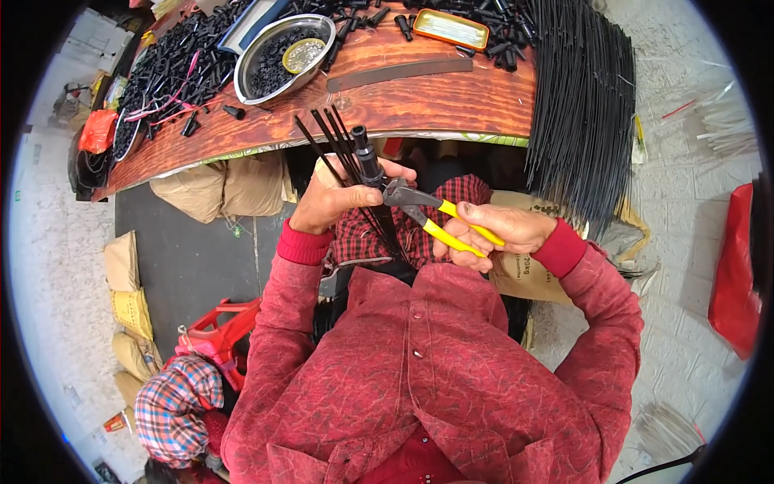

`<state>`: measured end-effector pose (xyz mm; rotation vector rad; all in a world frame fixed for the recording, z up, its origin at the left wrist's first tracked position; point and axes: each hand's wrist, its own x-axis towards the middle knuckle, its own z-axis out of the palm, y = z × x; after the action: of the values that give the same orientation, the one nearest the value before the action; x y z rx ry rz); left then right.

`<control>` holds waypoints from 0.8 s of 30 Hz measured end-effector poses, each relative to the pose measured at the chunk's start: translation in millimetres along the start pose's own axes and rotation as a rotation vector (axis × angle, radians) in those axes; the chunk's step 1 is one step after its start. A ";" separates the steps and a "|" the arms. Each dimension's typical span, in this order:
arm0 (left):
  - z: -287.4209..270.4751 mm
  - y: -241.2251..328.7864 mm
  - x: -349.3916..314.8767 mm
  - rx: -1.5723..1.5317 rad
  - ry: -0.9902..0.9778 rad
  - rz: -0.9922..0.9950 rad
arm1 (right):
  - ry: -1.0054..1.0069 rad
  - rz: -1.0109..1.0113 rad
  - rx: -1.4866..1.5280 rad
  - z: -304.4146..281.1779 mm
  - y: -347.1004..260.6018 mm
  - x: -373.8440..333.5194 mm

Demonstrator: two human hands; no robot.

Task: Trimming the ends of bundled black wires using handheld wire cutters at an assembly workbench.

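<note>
My left hand (pixel 322 202) is closed around a black tubular plastic fitting (pixel 368 161), held upright, together with several thin black rods (pixel 330 139) that fan out above and below the fingers. My right hand (pixel 516 230) grips a pair of pliers (pixel 446 237) by its yellow handles, which are spread apart. The dark metal jaws meet the side of the fitting, close to my left thumb; whether they bite on it, I cannot make out. Both hands are over my lap, just in front of the table edge.
The wooden table (pixel 484 101) carries piles of black fittings (pixel 161 89), a metal bowl (pixel 241 81), an orange-rimmed tin (pixel 450 30) and a flat dark strip (pixel 399 75). A bundle of black rods (pixel 576 121) hangs over its right edge. A red stool (pixel 230 323) stands lower left.
</note>
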<state>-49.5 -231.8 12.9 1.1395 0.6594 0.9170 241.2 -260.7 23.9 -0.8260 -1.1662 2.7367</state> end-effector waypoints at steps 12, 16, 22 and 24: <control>-10.6 -7.5 9.0 0.009 0.008 -0.009 | 0.421 -0.192 -0.298 19.9 9.2 3.2; -12.6 -19.8 7.9 -0.008 0.099 0.006 | 0.658 -0.343 -0.584 10.2 3.2 -3.1; -5.9 -35.7 9.4 -0.131 0.191 0.120 | 0.623 -0.287 -0.408 19.9 -11.9 -5.3; -3.5 -43.0 10.3 -0.182 0.237 0.175 | 0.625 -0.306 -0.356 17.8 -11.2 -1.6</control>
<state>-35.9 -227.3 -29.0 0.9439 0.6587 1.2490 232.1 -264.8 42.5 -1.2837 -1.4741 1.8423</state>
